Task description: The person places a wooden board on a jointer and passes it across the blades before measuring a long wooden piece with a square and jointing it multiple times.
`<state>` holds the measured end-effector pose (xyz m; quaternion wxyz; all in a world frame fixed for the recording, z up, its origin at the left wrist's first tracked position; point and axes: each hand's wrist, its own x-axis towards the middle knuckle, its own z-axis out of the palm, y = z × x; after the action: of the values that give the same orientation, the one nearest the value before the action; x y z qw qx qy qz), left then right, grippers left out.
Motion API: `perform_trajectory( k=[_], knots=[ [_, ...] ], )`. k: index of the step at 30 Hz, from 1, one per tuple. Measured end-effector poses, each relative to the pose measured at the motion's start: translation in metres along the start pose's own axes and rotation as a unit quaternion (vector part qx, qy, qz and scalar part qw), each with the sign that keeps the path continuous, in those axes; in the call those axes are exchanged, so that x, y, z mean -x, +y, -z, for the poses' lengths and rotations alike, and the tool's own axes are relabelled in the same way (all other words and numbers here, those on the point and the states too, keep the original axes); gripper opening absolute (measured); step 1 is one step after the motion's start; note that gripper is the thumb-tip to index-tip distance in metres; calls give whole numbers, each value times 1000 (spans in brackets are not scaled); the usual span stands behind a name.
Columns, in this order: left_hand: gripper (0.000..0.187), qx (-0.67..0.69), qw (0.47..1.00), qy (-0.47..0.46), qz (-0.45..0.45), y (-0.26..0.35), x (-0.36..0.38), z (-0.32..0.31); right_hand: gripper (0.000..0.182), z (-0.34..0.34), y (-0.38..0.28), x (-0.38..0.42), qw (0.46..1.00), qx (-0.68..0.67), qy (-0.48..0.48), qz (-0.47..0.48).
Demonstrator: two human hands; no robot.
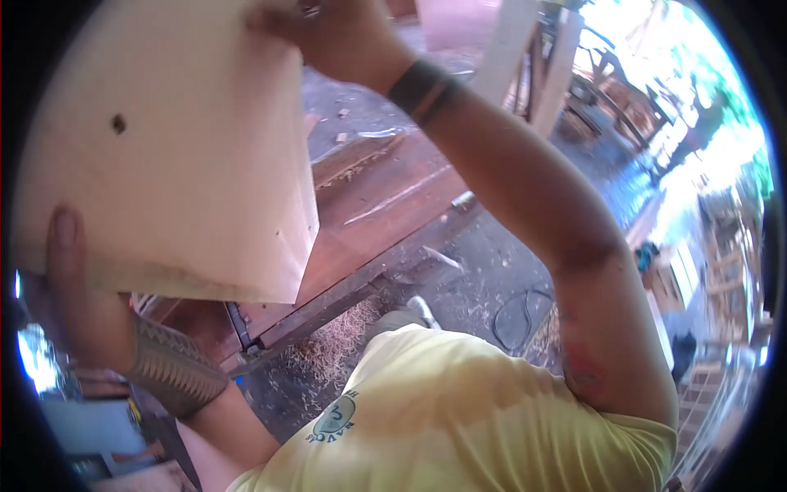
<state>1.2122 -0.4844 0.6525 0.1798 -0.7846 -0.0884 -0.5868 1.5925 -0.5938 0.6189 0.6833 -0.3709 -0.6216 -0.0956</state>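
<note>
A wide, pale wooden board point(188, 172) with a small dark knot fills the upper left, raised and tilted close to the camera. My left hand point(78, 303) grips its lower left edge, the thumb lying flat on the face and the other fingers mostly hidden or blurred. At the upper right edge of the board, my right hand point(340, 37) is closed on it, some fingers cut off by the frame's top. Beneath the board lies a reddish-brown wooden surface point(402, 197) with shavings on it.
Wood shavings point(336, 332) are heaped on the floor beside the reddish-brown surface. A black cable point(498, 320) loops on the floor to the right. Upright planks point(557, 74) stand at the top right, and wooden frames point(725, 275) lean at the far right.
</note>
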Motion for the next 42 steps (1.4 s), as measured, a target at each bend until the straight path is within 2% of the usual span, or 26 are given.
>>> perform_trajectory(
  k=[1, 2, 3, 5, 7, 9, 11, 13, 14, 15, 16, 17, 19, 20, 22, 25, 27, 29, 32, 34, 36, 38, 40, 41, 42],
  knots=[
    [51, 106, 974, 37, 199, 44, -13, -21, 125, 7, -8, -17, 999, 25, 8, 45],
    [53, 170, 945, 34, 276, 71, -22, -34, 121, 12, -4, -34, 975, 136, 39, 170],
    [55, 230, 907, 41, 351, 98, -31, -49, 116, 17, 0, -51, 921, 248, 99, 283],
    [56, 290, 882, 12, 371, 127, -36, -78, 96, 74, -3, -77, 871, 358, 58, 331],
    [57, 326, 877, -42, 351, 151, -41, -109, 77, 144, -6, -96, 799, 473, 11, 371],
    [59, 348, 875, -98, 321, 171, -48, -135, 65, 186, 1, -111, 752, 540, -10, 379],
    [60, 366, 869, -159, 292, 189, -61, -170, 57, 225, 18, -79, 753, 577, -16, 317],
    [62, 361, 878, -179, 258, 207, -79, -203, 57, 239, 31, -78, 902, 398, 26, 166],
    [62, 358, 882, -190, 241, 216, -88, -223, 61, 242, 32, -70, 981, 183, 56, 1],
    [63, 345, 891, -196, 219, 227, -96, -242, 66, 253, 36, -68, 995, 48, 58, -69],
    [63, 324, 904, -197, 195, 238, -102, -260, 72, 264, 40, -66, 984, -87, 80, -136],
    [64, 303, 917, -197, 170, 249, -107, -278, 80, 279, 50, -59, 981, -127, 74, -128],
    [65, 243, 939, -206, 126, 270, -100, -315, 99, 334, 73, -75, 926, -267, 84, -255],
    [65, 210, 949, -212, 102, 284, -92, -343, 80, 359, 81, -73, 914, -286, 137, -251],
    [70, 173, 947, -254, 92, 314, -75, -388, 53, 465, 149, -59, 867, -442, 39, -227],
    [78, 161, 919, -337, 127, 358, -53, -451, 63, 481, 177, -39, 885, -285, 222, -294],
    [80, 148, 901, -383, 138, 381, -26, -493, 71, 533, 215, 4, 903, -207, 209, -314],
    [81, 137, 927, -334, 101, 410, 1, -535, 78, 621, 276, 62, 880, -242, 180, -367],
    [76, 107, 930, -346, 68, 456, 66, -596, 88, 682, 332, 148, 783, -321, 266, -462],
    [72, 108, 917, -373, 89, 488, 99, -623, 88, 706, 355, 202, 703, -374, 334, -504],
    [68, 141, 892, -405, 140, 515, 124, -643, 93, 741, 397, 278, 686, -428, 292, -511],
    [82, 123, 870, -450, 161, 534, 174, -662, 90, 770, 436, 367, 694, -511, 208, -463],
    [93, 93, 856, -476, 178, 548, 201, -669, 87, 777, 455, 412, 677, -502, 230, -487],
    [105, 122, 819, -514, 222, 550, 219, -671, 85, 781, 454, 428, 670, -494, 235, -501],
    [108, 105, 787, -555, 246, 549, 224, -667, 83, 785, 453, 445, 664, -486, 241, -515]
  ],
)
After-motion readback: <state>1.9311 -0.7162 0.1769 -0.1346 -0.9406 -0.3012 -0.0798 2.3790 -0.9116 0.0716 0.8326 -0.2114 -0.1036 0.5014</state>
